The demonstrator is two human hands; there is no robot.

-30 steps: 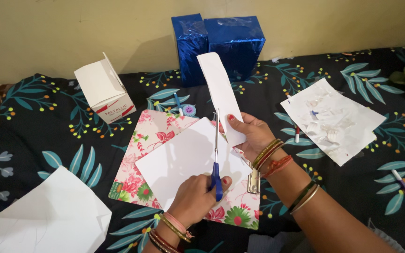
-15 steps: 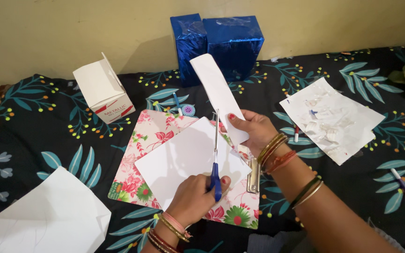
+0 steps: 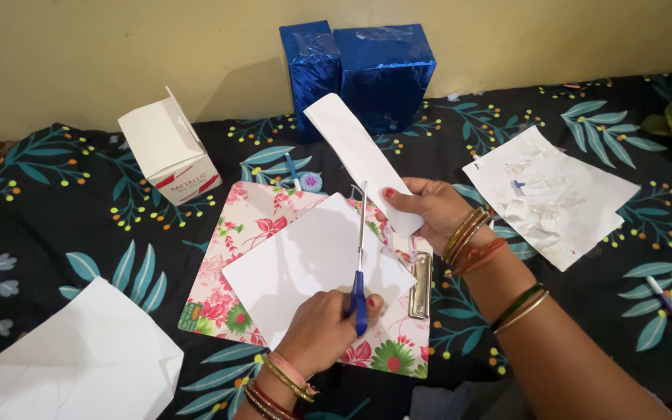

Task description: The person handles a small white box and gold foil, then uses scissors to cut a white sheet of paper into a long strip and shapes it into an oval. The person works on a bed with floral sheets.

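From the head view, dark leaf-patterned cloth (image 3: pixel 79 210) is lying bare around a floral clipboard (image 3: pixel 235 225). A white cardboard box (image 3: pixel 166 148) is standing open-flapped, its inside hidden. The left hand (image 3: pixel 322 330) is gripping blue-handled scissors (image 3: pixel 360 264), blades nearly together over a white paper sheet (image 3: pixel 305 260). The right hand (image 3: pixel 429 210) is pinching a tilted white paper strip (image 3: pixel 359 155).
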